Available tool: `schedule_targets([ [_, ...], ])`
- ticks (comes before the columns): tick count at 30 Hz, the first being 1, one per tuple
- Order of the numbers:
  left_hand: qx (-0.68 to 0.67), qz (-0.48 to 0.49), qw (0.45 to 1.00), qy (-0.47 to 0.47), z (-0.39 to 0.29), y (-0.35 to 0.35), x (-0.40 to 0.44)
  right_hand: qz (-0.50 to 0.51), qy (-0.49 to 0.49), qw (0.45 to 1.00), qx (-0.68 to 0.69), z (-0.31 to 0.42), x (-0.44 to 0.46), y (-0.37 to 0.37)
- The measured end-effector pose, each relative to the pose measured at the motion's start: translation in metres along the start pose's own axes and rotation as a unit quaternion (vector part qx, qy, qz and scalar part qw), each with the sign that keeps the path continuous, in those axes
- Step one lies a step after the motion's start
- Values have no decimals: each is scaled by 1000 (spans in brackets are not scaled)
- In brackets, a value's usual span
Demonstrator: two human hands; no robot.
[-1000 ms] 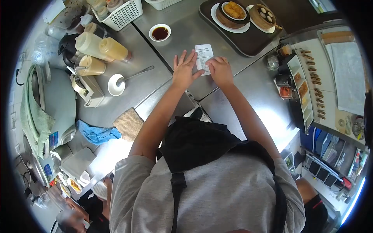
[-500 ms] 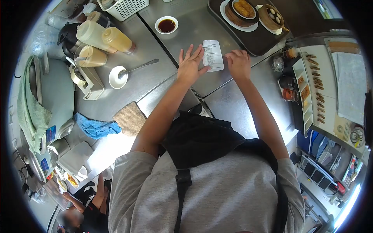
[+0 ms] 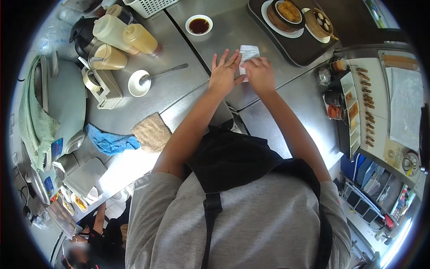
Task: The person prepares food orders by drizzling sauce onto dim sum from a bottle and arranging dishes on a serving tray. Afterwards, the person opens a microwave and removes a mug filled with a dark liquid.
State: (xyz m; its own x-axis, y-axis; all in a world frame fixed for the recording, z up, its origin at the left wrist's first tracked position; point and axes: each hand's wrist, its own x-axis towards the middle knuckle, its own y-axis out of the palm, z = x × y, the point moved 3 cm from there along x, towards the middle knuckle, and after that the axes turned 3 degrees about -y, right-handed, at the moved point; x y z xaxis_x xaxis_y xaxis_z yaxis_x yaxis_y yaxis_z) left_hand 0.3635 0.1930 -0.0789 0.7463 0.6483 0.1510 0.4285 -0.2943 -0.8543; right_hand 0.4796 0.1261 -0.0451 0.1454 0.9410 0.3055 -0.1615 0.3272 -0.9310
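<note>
A printed paper slip [image 3: 249, 51] lies on the steel counter [image 3: 179, 101]. My left hand [image 3: 223, 74] is flat with spread fingers at the slip's left edge, touching it. Over the slip's right and middle part rests my right hand [image 3: 260, 75], its fingers curled and pressed together on the paper; whether they pinch it cannot be made out. A small white bowl of dark sauce [image 3: 199, 25] stands up and left of my hands. To their upper right is a dark tray [image 3: 286, 45] with fried food [image 3: 288, 11] in a round dish and a bamboo steamer [image 3: 318, 22].
Squeeze bottles [image 3: 141, 39], a white bowl [image 3: 139, 83] with a spoon, and blue [image 3: 111, 140] and tan cloths [image 3: 152, 132] are on the left. Jars [image 3: 334, 112] and a compartment tray [image 3: 350, 107] stand right. A person [image 3: 105, 240] is at lower left.
My right hand came off the slip, moved right, then returned left onto it. My left hand stays at its left edge. The camera view has shifted slightly. The person at lower left changed posture.
</note>
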Motion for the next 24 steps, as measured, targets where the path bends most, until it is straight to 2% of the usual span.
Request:
schedule_targets([
  [2,-5,-2,1000,-3,-2,-1,-1,-19,-2,1000,-10,-16,-6,-10],
  [4,-8,-8,1000,-3,-2,-2,1,14,45,992,-121,-43,-17,-21],
  [5,-3,-5,1000,-2,-1,-1,1,11,43,991,-123,-55,-24,-28],
  [7,4,-3,1000,1,-1,0,0,-31,106,992,-66,-71,-40,-42],
  [11,8,0,1000,5,-2,-1,1,-27,125,992,4,-58,-59,-43],
  [16,26,1,1000,15,-1,1,0,-55,103,989,94,-2,-60,-38],
  [20,32,25,999,9,-1,-1,1,-26,102,989,108,12,-71,-25],
  [22,42,31,999,5,-1,1,1,-11,93,994,50,15,-78,-19],
  [24,42,28,999,11,0,1,1,-11,101,994,49,17,-81,-15],
])
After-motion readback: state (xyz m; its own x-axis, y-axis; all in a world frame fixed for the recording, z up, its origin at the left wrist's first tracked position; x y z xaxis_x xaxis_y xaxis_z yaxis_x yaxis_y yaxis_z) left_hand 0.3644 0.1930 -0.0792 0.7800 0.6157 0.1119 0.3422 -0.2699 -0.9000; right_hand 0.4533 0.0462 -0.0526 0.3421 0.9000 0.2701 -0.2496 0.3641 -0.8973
